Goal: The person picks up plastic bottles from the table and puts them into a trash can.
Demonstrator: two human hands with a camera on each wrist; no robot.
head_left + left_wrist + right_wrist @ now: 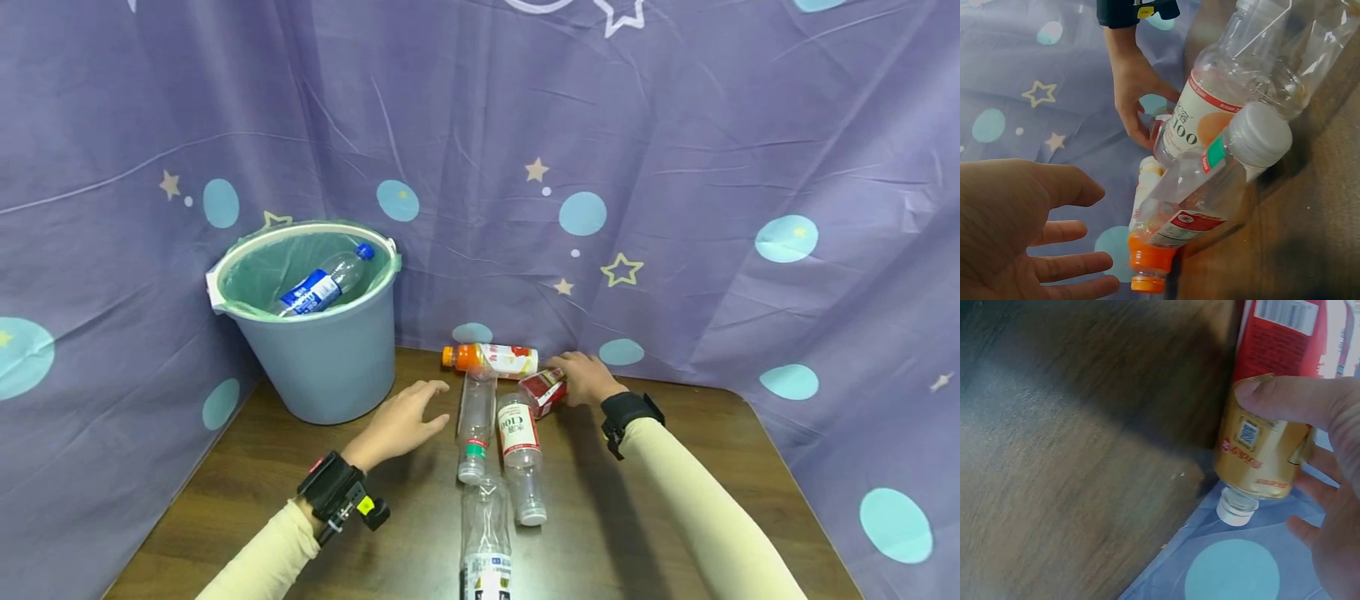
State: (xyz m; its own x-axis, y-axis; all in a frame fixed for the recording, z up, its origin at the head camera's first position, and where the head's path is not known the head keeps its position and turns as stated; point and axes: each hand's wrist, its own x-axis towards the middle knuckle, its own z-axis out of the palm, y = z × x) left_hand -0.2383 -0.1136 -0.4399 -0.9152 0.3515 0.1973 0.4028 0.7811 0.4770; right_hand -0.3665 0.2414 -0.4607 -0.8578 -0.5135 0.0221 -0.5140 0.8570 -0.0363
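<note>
My right hand [585,377] grips a plastic bottle with a red and gold label [544,390] at the back of the table. In the right wrist view, the thumb lies across the label of this bottle [1266,440], above its white cap, and the other fingers pass behind it. My left hand [401,423] hovers over the table with its fingers spread and holds nothing. Nearest to it lies a clear bottle with a green-banded label [476,417]. Beside that one is a clear bottle with a white C100 label [517,429].
A blue-grey bucket [322,367] with a green liner stands at the back left, a blue-labelled bottle [318,287] inside. An orange-capped bottle [498,360] lies along the purple curtain [480,167]. Another clear bottle [486,533] lies at the front of the wooden table [720,450].
</note>
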